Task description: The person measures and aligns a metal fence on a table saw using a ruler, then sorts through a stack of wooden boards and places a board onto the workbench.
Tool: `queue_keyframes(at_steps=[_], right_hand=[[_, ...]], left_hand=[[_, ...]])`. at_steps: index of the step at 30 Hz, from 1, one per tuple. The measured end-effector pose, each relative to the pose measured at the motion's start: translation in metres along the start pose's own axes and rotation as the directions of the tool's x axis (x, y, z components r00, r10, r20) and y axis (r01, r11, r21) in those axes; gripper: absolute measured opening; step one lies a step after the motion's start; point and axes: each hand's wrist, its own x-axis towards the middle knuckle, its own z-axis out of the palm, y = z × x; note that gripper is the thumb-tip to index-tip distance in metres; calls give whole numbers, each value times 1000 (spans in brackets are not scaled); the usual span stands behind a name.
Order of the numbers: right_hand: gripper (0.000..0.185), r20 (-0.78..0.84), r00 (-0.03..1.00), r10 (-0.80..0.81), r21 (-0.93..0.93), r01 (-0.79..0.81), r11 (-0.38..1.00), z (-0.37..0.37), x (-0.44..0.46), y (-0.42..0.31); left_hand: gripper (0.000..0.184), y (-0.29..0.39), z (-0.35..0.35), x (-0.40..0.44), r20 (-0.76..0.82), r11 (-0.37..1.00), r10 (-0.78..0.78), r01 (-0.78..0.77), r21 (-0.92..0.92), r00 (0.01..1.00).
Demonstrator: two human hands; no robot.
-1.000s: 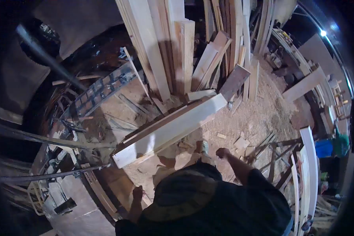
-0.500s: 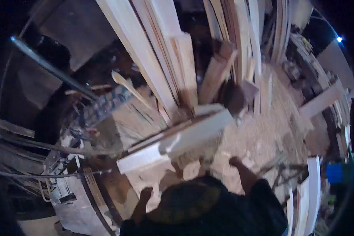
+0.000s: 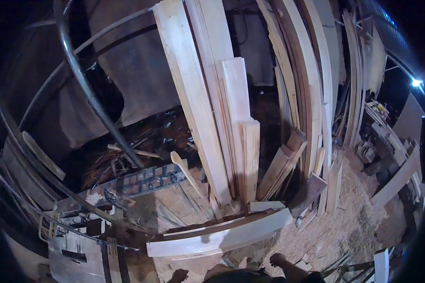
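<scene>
My left hand [image 3: 178,275] is at the bottom edge, left of my body, its fingers curled in and nothing visible in them. My right hand [image 3: 278,261] hangs over the sawdust on the other side, loosely closed, also with nothing visible in it. Both hands are apart from the wood. Just ahead of them a long pale board [image 3: 217,239] lies crosswise on its edge, with a shadow across its face. Beyond its far side, tall planks [image 3: 193,99] stand upright, and a shorter wood block [image 3: 249,155] stands against them.
More long boards [image 3: 311,89] lean upright at the back right. Sawdust [image 3: 344,221] covers the ground to the right. A metal pipe [image 3: 92,96] slants down on the left, above a worn machine or bench [image 3: 78,257]. A lamp [image 3: 416,83] shines at the upper right.
My view has tilted up, so the planks show more of their height and the crosswise board sits lower. Both hands now appear nearer the bottom edge, still apart from the wood.
</scene>
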Motion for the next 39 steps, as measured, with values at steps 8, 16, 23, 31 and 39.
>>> queue_keyframes(at_steps=[8, 16, 23, 31, 39], right_hand=[[25, -15, 984, 180, 19, -179, 984, 25, -35, 24], [25, 63, 971, 229, -26, -228, 973, -37, -93, -38], [19, -114, 958, 264, -219, -284, 934, -58, -94, 13], [17, -218, 951, 218, 69, -208, 976, -112, -61, 73], [21, -243, 955, 169, 99, -149, 984, -134, -85, 146]], left_hand=[[29, 18, -3, 71, 15, 969, 26, -21, -244, 1000], [44, 18, -11, 70, 100, 887, -154, 182, -425, 983], [31, -11, 34, 52, 121, 732, -221, 247, -634, 968], [16, -12, 107, 77, -61, 923, -99, 69, -378, 993], [13, 85, 136, 84, -98, 938, 56, -86, -337, 994]])
